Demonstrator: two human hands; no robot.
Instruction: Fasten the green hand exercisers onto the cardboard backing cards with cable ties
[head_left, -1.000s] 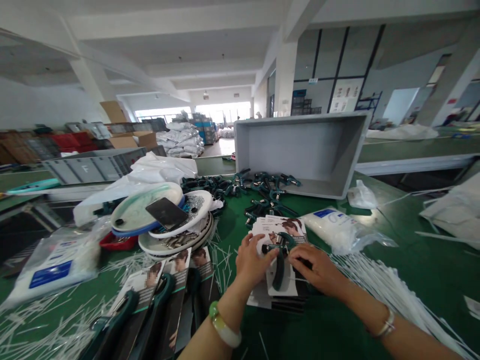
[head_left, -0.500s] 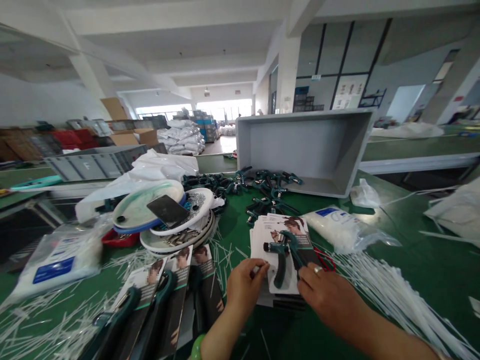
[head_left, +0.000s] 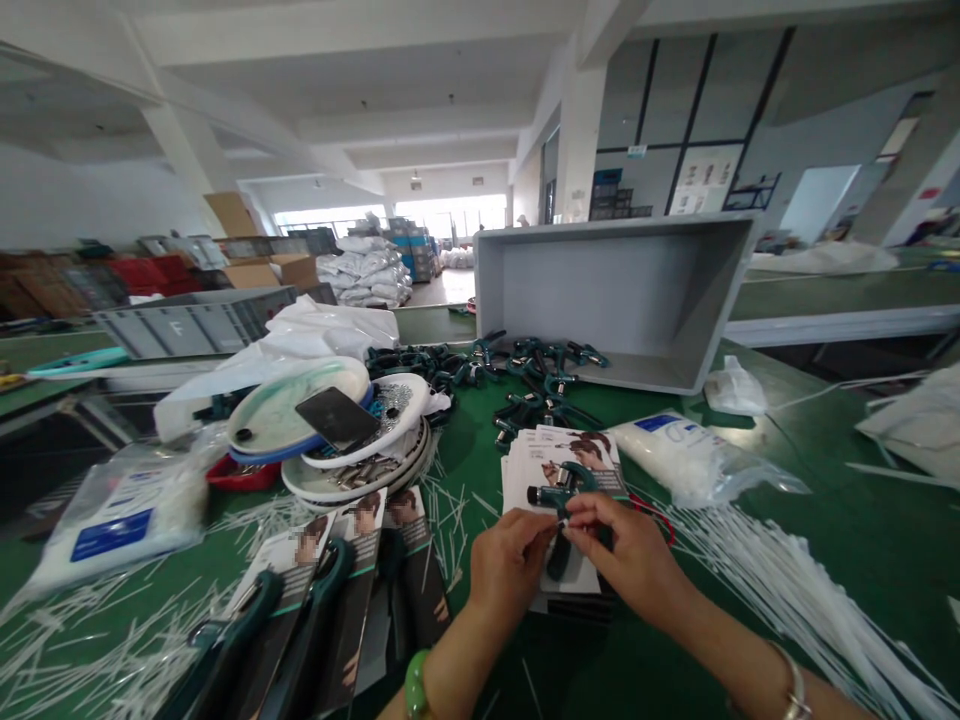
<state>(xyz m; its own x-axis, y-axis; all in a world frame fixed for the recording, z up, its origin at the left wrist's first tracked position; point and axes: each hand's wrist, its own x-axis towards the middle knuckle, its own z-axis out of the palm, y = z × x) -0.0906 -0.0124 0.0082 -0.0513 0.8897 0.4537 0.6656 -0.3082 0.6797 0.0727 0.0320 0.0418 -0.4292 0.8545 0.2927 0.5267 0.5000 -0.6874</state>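
Lying on a stack of printed cards [head_left: 529,465] in front of the person, a dark green plier-like tool [head_left: 553,495] shows a black knob at its left end, a shiny metal piece near its head and a curved handle running down towards the person. The left hand [head_left: 508,560] is drawn into a pinch at the tool's middle. The right hand [head_left: 630,550] meets it there from the other side, thumb and forefinger near a tiny white piece; whether they grip it or the tool, I cannot tell. The fingers hide the tool's middle and part of its handles.

A red loop [head_left: 652,512] sticks out beside the cards, just behind the right hand. Farther right, long white plastic ties [head_left: 795,580] fan across the green table [head_left: 480,465], below a clear bag with a blue label [head_left: 686,460]. Beyond the cards, more green tools [head_left: 525,405] lie heaped, some in the mouth of a gray crate [head_left: 592,300] tipped on its side. To the left, a dark phone [head_left: 337,418] rests across round trays [head_left: 292,400], with a red dish [head_left: 244,475] next to them. Nearer the person, tools on cards [head_left: 330,590] lie side by side, with loose white strips [head_left: 127,640] scattered to their left.
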